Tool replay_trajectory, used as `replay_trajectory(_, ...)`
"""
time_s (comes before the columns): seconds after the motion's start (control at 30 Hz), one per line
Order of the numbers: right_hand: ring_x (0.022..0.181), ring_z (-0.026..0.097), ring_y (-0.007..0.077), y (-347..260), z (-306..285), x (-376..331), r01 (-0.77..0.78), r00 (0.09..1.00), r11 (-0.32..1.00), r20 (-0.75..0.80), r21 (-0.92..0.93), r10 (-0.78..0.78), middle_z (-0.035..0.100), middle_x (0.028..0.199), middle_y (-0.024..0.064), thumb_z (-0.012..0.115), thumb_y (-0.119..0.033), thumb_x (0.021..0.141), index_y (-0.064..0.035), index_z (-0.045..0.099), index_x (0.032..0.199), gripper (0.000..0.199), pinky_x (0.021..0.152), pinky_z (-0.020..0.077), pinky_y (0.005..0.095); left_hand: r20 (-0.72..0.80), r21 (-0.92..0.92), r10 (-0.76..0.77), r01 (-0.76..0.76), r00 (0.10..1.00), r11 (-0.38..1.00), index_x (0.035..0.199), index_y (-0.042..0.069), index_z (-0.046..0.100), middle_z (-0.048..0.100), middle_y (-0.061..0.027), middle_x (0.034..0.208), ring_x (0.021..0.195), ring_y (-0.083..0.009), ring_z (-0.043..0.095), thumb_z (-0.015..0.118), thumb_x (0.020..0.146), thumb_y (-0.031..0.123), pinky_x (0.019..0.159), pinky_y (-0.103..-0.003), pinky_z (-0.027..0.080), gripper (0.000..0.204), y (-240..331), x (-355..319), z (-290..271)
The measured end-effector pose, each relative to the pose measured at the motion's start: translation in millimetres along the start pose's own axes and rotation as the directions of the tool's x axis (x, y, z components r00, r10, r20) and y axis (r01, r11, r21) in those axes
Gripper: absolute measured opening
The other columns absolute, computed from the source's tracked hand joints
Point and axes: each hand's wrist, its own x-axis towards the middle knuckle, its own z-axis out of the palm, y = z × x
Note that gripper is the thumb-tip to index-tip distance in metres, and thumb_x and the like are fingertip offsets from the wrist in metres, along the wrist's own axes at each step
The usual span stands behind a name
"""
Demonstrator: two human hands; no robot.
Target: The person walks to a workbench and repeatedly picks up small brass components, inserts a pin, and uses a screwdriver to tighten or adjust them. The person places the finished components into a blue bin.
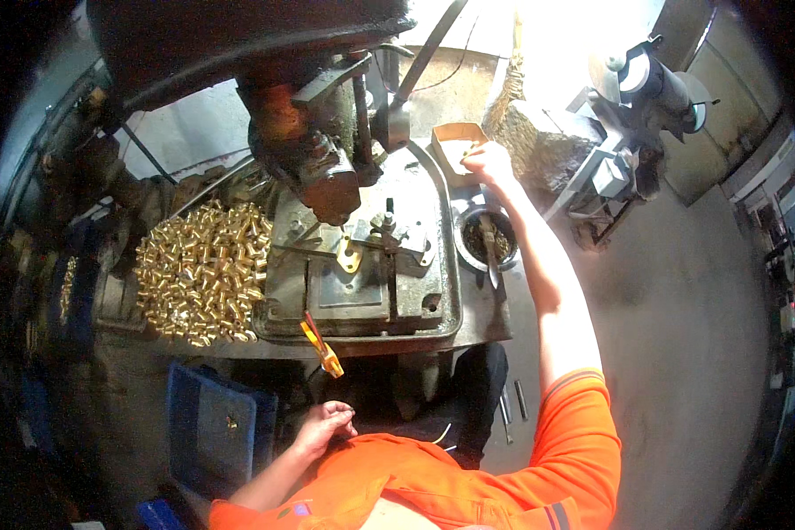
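Note:
My right arm reaches far forward, and my right hand (pixel 488 162) is at the near right edge of a small open cardboard box (pixel 451 168). Its fingers are drawn together; what they hold, if anything, is too small to name. Close to my body, my left hand (pixel 325 427) is curled with its fingertips pinched, a tiny dark bit showing there. Beyond it, orange-handled pliers (pixel 323 350) lie across the near edge of the machine table (pixel 283 311). A brass-coloured plate (pixel 349 254) sits in the fixture below the machine head (pixel 322 181).
A large pile of small brass cylindrical parts (pixel 205 274) lies left of the table. Right of the table stands a round pot (pixel 477 256) with a brush-like tool in it. A blue crate (pixel 212 428) is at lower left. A bench grinder (pixel 649 88) stands at far right.

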Motion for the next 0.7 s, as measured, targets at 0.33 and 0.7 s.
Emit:
replay_trajectory(0.33, 0.064, 0.061, 0.0249, 64, 54, -28, -0.339, 0.937, 0.939, -0.067, 0.055, 0.342, 0.063, 0.068, 0.0075, 0.059, -0.026, 0.070, -0.0126, 0.066, 0.066, 0.015, 0.058, 0.0459, 0.0320, -0.026, -0.042, -0.024, 0.023, 0.999, 0.999, 0.095, 0.003, 0.053, 0.059, -0.0051, 0.071, 0.064, -0.0148, 0.061, 0.057, 0.087, 0.014, 0.058, -0.027, 0.051, 0.014, -3, -16, 1)
replay_trajectory(0.7, 0.066, 0.062, 0.0174, -8, -16, -4, -0.501, 0.855, 0.767, 0.090, 0.401, 0.511, 0.068, 0.080, 0.0074, 0.056, -0.017, 0.068, -0.0118, 0.072, 0.082, 0.022, 0.060, 0.0473, 0.0268, -0.020, 0.013, 0.054, -0.054, 0.998, 0.998, 0.093, 0.003, 0.054, 0.061, -0.0046, 0.078, 0.070, -0.0158, 0.063, 0.058, 0.087, 0.014, 0.067, -0.027, 0.051, 0.012, -1, -14, 0)
